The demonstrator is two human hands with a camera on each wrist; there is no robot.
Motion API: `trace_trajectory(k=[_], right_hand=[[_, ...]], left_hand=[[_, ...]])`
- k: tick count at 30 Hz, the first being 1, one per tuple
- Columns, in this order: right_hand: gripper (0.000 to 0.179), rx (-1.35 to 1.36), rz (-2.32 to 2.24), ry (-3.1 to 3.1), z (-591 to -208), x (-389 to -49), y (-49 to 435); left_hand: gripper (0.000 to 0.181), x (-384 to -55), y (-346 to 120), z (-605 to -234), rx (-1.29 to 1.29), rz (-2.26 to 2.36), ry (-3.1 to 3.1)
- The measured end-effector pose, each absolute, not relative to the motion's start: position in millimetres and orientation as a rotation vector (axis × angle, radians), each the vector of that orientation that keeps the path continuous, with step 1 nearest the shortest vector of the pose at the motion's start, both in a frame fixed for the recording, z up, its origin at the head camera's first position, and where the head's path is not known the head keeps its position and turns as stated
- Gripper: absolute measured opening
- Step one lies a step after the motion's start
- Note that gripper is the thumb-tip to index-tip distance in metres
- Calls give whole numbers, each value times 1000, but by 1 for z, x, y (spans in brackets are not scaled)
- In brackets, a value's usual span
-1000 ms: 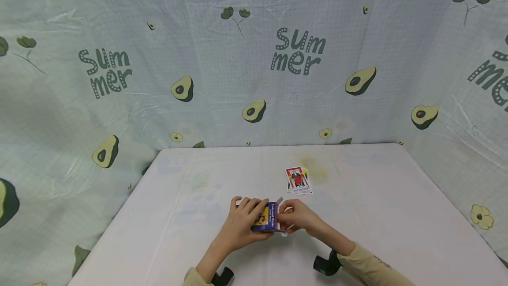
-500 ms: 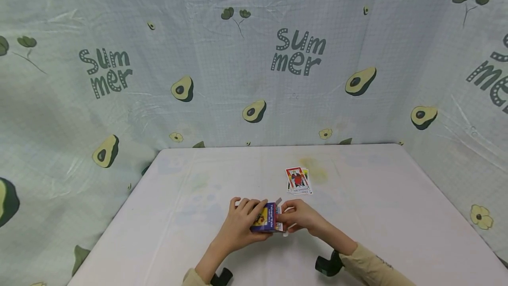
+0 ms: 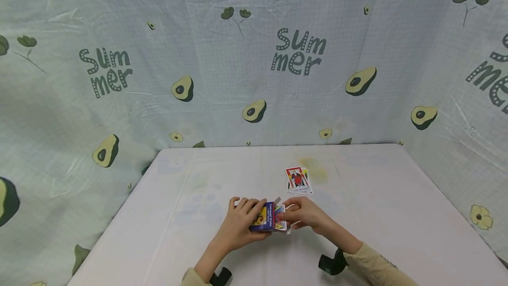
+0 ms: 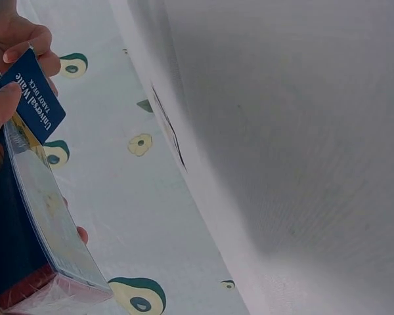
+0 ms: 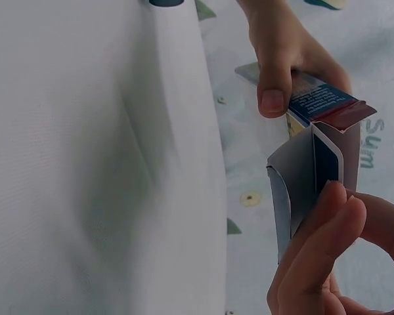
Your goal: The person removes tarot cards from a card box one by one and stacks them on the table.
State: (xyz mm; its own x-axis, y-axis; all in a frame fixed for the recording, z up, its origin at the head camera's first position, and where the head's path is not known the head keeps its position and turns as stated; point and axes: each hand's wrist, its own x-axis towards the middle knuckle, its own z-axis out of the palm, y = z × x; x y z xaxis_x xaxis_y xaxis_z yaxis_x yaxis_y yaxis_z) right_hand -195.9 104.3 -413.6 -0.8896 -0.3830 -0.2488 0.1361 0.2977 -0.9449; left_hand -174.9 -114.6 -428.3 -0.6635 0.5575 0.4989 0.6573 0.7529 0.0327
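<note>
A blue and yellow tarot card box (image 3: 261,218) is gripped by my left hand (image 3: 235,225), raised over the table with its end facing right. Colourful tarot cards (image 3: 280,220) stick out of that end, and my right hand (image 3: 304,214) pinches them between thumb and fingers. How many cards I hold cannot be told. In the left wrist view the box's blue lid flap (image 4: 36,98) stands folded out. The right wrist view shows white inner flaps (image 5: 292,167) spread beside my right fingertips, and my left thumb (image 5: 274,95) pressing on the box.
A few loose tarot cards (image 3: 297,181) lie overlapping on the white-covered table (image 3: 222,167), beyond my right hand, the top one face up. A curtain (image 3: 214,78) printed with avocados hangs behind. Black wrist cameras (image 3: 332,263) sit on both forearms.
My right hand has shifted slightly right, drawing the cards further out of the box, so more of their colourful face shows. The left hand and the loose cards have hardly moved.
</note>
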Motion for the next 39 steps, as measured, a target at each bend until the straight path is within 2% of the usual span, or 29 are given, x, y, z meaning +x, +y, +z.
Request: trace_trajectory(k=[15,39], right_hand=[[38,-194,-1606,2151,-414,-199,114],[38,-129,-1653,2144,-413,-205,142]], left_hand=[[79,-176,-116,-430,-898,-261,-2519],[79,-175,-117,-433,-877,-249,-2507]])
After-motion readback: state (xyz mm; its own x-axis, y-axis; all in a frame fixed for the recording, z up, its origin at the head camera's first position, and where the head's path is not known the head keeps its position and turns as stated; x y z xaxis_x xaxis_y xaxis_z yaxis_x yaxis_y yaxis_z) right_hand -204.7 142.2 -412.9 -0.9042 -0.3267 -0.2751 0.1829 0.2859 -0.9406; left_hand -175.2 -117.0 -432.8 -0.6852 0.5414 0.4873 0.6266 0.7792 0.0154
